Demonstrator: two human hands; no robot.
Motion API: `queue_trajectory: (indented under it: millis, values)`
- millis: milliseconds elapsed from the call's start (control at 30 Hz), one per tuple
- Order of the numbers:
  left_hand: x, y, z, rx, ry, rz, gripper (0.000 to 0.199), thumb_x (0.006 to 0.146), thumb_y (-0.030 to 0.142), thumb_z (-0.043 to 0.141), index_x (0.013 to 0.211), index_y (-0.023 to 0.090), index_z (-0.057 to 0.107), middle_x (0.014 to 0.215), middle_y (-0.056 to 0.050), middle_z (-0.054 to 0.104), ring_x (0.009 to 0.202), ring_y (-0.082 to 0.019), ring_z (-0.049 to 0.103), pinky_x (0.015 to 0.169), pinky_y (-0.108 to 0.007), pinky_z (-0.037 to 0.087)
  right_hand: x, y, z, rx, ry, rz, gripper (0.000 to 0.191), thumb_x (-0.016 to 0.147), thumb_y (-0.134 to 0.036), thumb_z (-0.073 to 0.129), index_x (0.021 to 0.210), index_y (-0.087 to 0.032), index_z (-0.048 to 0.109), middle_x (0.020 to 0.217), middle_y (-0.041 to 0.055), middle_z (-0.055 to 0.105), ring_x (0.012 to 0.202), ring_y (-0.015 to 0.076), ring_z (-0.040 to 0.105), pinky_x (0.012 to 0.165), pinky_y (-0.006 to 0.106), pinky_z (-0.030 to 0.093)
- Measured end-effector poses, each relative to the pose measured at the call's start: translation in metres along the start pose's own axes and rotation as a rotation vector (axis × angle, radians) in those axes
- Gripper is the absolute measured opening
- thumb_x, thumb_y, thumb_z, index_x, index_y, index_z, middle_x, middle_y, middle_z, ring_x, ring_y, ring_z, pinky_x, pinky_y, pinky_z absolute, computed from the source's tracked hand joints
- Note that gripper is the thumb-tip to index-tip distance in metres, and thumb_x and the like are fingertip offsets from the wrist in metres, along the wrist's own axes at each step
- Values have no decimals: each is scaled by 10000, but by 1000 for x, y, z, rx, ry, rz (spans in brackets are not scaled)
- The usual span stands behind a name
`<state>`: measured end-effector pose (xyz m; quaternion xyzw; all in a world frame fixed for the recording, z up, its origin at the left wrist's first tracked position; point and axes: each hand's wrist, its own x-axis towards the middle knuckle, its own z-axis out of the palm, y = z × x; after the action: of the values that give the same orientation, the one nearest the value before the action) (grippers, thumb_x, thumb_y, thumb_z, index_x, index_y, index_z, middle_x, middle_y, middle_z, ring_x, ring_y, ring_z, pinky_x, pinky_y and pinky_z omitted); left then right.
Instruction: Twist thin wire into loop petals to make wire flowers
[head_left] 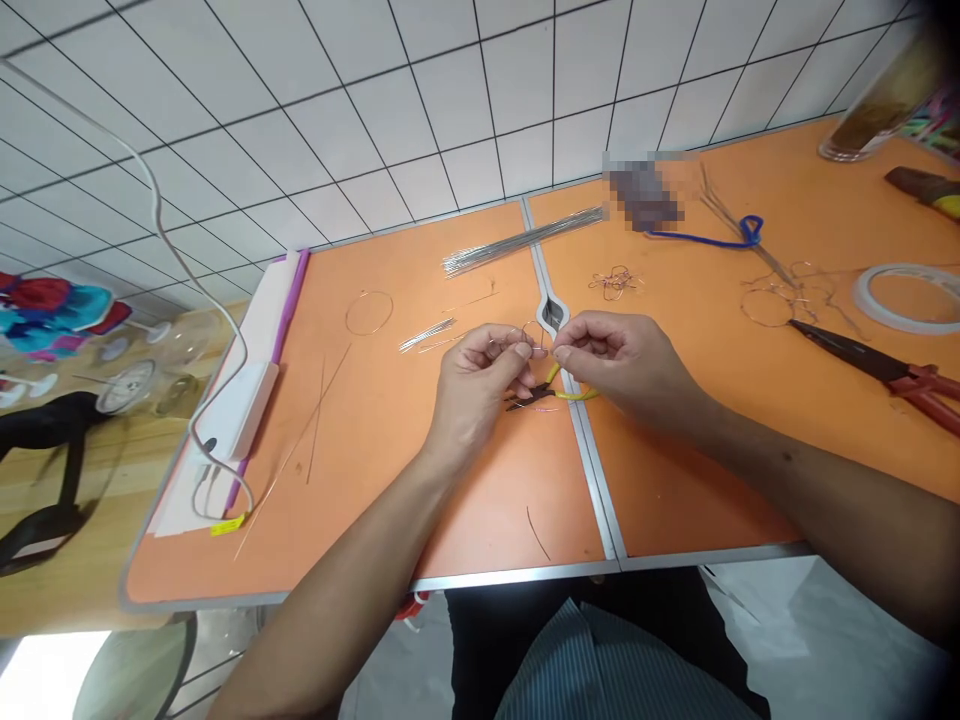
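Observation:
Thin copper-coloured wire point(534, 330), bent into a small loop, is held up between my two hands over the middle of the table. My left hand point(484, 375) pinches it with thumb and forefinger. The fingertips of my right hand point(619, 355) are pressed together close to the wire's right side; whether they grip its end is too small to make out. Below and behind the hands lie pliers with yellow handles point(576, 395), their dark jaws pointing left. A bundle of short silvery wires point(427, 335) rests left of my left hand, and a wire ring point(369, 313) lies farther left.
A long bundle of straight wires point(517, 243) lies at the back. Tangled wire point(616, 283), red-handled pliers point(892, 375) and a white spool point(911, 300) are on the right. A white power strip point(251, 410) with a cable sits on the left. A metal seam point(592, 490) crosses the orange table.

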<state>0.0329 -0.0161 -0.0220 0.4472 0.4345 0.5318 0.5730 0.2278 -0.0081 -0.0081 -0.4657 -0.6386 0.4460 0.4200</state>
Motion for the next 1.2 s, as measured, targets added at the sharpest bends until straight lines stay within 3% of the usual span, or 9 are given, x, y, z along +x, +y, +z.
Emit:
queue_trajectory:
  millis: [533,700,867,1200]
  values:
    - [-3,1,0,57,21,144,147,888,302,865,900,209,751,965,-34,825,649,-96,683,601,-225,577,-2,5,2,-89,16,-96,31,869,-220,735,840,-230,729,725,-10,651,655,152,574,593,297,465]
    - [-6,5,3,102,26,177,174,894,345,873,902,216,757,958,-42,827,658,-113,695,602,-244,592,-3,8,3,-151,46,-228,58,882,-189,744,898,-239,718,815,11,707,707,167,635,666,318,539]
    - [-8,6,6,111,41,153,198,870,357,894,902,217,757,932,-38,824,644,-116,703,588,-241,598,-3,13,3,-310,105,-454,128,900,-130,704,941,-250,715,856,13,724,728,172,652,699,331,549]
    - [-11,9,12,86,53,87,148,844,295,868,873,210,750,843,-17,790,631,-111,706,557,-222,608,-3,12,2,-342,94,-469,128,962,-156,712,897,-264,696,852,10,727,734,180,657,697,349,533]
